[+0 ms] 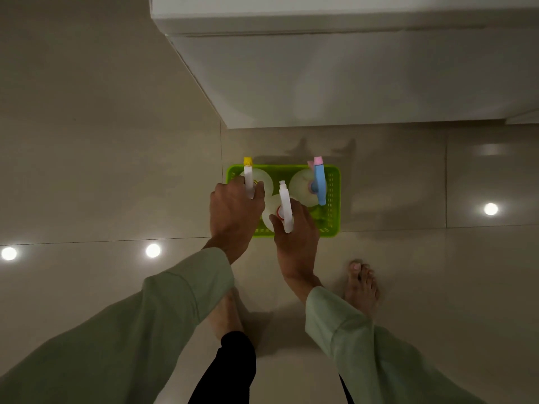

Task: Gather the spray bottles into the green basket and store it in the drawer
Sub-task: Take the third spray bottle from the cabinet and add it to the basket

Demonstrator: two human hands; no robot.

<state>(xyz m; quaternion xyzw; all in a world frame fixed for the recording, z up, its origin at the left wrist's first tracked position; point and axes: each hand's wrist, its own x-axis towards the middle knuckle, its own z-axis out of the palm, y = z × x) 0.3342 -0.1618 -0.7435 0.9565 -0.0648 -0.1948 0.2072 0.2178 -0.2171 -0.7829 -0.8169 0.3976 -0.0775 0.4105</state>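
Note:
A green perforated basket (332,199) stands on the tiled floor just in front of a white cabinet. Three white spray bottles stand upright in it. My left hand (233,211) is wrapped around the neck of the yellow-nozzled bottle (248,176) at the basket's left end. My right hand (297,237) grips the neck of the white-headed bottle with a red collar (285,208) near the front middle. The bottle with a blue trigger and pink nozzle (318,182) stands free at the right end.
The white cabinet (350,83) rises directly behind the basket, its front shut as far as I can see. My bare feet (361,287) stand on the glossy beige floor (87,170) just behind the basket. Ceiling lights reflect off the tiles.

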